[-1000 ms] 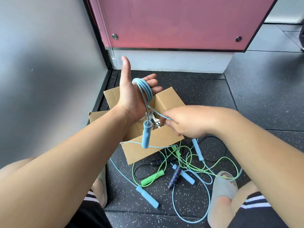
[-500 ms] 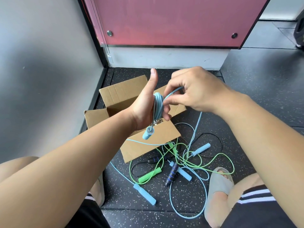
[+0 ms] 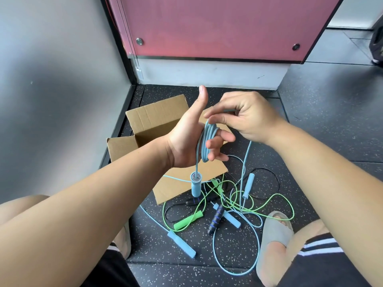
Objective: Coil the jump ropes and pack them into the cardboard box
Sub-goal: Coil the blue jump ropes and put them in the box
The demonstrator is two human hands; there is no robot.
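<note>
The cardboard box [image 3: 153, 119] stands open just behind and below the left hand [image 3: 184, 141]. That hand has its thumb raised and its fingers loosely spread, and the blue jump rope [image 3: 208, 139] is looped round them in several turns, one handle [image 3: 195, 186] dangling beneath the palm. Just right of the coil, the right hand [image 3: 246, 121] pinches the running strand. Each new turn is best laid flat beside the last, evenly taut, with the slack sliding through the pinch. The tail drops into the tangle of other ropes [image 3: 187, 221] below the right hand and could snag there.

Grey wall [image 3: 51, 90], pink panel [image 3: 217, 25], black speckled floor [image 3: 321, 125].
</note>
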